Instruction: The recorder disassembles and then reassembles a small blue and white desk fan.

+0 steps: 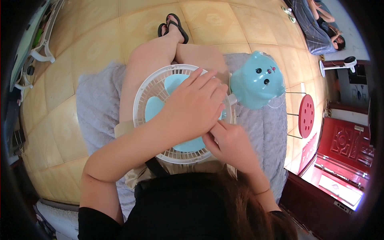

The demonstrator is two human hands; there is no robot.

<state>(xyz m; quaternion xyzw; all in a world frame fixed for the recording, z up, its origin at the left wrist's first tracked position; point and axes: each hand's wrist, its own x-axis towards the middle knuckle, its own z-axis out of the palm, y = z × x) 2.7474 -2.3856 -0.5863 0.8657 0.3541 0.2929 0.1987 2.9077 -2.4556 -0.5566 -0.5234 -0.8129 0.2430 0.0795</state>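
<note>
A small fan lies across my lap, with a white round grille (138, 94) and light blue blades (154, 107) inside. A short white neck (232, 99) joins it to a glossy blue base (256, 86) shaped like an animal's head, resting at the right. My left hand (196, 105) lies over the middle of the grille, its fingers stretched out toward the far right and hiding the hub. Just under its palm side, my right hand (230, 145) is closed in a pinch at the near right part of the grille. Whatever its fingertips hold is hidden.
A grey plush cover (98, 102) spreads beneath my legs. To the right stands a red round stool (306, 116) with holes in its seat. Another person (326, 24) lies on a bed at the far right. A dark red door (346, 140) is beyond the stool.
</note>
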